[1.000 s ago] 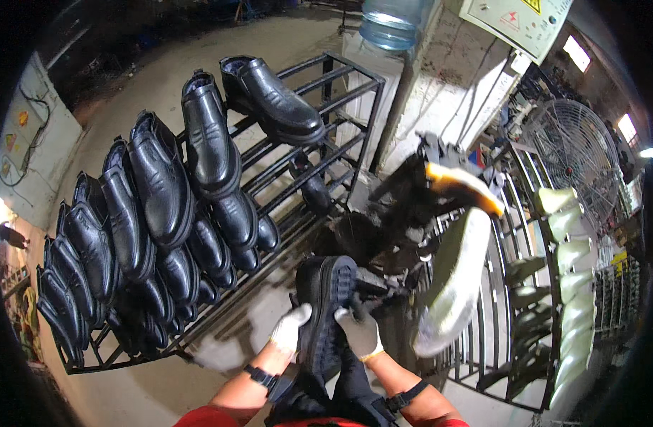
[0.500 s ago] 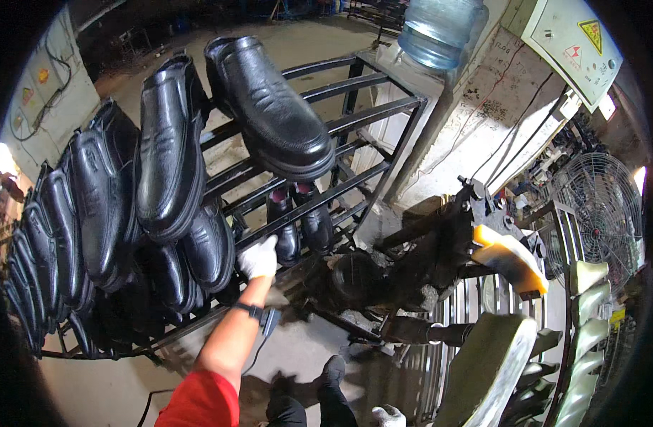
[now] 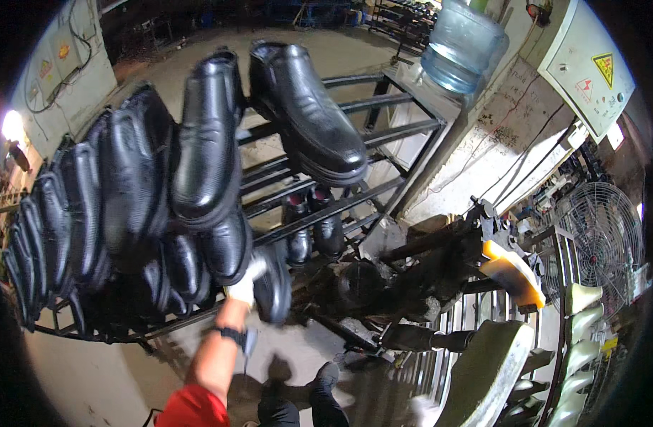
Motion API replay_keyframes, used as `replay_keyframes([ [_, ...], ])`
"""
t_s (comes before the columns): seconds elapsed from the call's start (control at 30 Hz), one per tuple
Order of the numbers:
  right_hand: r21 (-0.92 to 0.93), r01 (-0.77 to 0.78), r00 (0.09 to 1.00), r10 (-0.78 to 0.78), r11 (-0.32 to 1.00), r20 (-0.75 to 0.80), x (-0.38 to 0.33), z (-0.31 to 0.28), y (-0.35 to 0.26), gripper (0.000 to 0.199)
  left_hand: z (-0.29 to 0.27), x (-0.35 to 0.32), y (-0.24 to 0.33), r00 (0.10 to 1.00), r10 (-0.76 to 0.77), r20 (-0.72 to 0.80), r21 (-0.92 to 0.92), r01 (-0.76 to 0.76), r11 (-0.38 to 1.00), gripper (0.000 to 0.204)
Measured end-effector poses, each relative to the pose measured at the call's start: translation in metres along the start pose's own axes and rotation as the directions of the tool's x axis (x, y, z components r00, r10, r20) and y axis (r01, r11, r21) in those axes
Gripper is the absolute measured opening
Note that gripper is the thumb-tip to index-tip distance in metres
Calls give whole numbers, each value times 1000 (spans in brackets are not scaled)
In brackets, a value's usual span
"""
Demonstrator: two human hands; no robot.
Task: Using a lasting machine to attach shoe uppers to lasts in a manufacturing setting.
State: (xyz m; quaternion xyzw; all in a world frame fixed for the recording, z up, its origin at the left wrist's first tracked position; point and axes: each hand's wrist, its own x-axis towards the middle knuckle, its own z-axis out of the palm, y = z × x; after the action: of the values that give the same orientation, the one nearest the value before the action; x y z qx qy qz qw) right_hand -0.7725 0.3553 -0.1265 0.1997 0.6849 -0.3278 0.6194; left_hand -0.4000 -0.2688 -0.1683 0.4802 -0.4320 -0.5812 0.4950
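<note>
My left hand (image 3: 242, 286), in a white glove below a red sleeve and a dark wristband, is closed on a black leather shoe (image 3: 274, 286) at the front of the rack's lower level. The shoe stands tilted, with its sole side facing right. Close above my hand is another black shoe (image 3: 227, 245) on the rack. My right hand (image 3: 423, 410) is a blurred white patch at the lower edge, beside a pale, shoe-shaped form (image 3: 486, 370); its fingers cannot be made out.
A black metal rack (image 3: 390, 191) carries several black shoes (image 3: 205, 142), packed closely on the left. To the right are a dark machine (image 3: 440, 263) with a yellow-orange pad (image 3: 511, 274), a caged fan (image 3: 597, 228) and an electrical box (image 3: 590, 71). A blue water bottle (image 3: 462, 46) stands behind.
My left hand has taken hold of a black shoe, which now juts out from the rack's front. The whole view has shifted, so the rack appears farther right. My right hand has moved rightward.
</note>
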Motion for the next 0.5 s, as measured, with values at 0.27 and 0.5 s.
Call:
replay_keyframes([
  [0.27,-730,670,93,-991,135,-98,-354,215,-214,106,14,-284,95,545,-742,390,302,685,663,43],
  [0.5,-645,745,227,-974,170,6,-405,218,-255,93,-28,-343,39,340,-692,637,682,168,711,59],
])
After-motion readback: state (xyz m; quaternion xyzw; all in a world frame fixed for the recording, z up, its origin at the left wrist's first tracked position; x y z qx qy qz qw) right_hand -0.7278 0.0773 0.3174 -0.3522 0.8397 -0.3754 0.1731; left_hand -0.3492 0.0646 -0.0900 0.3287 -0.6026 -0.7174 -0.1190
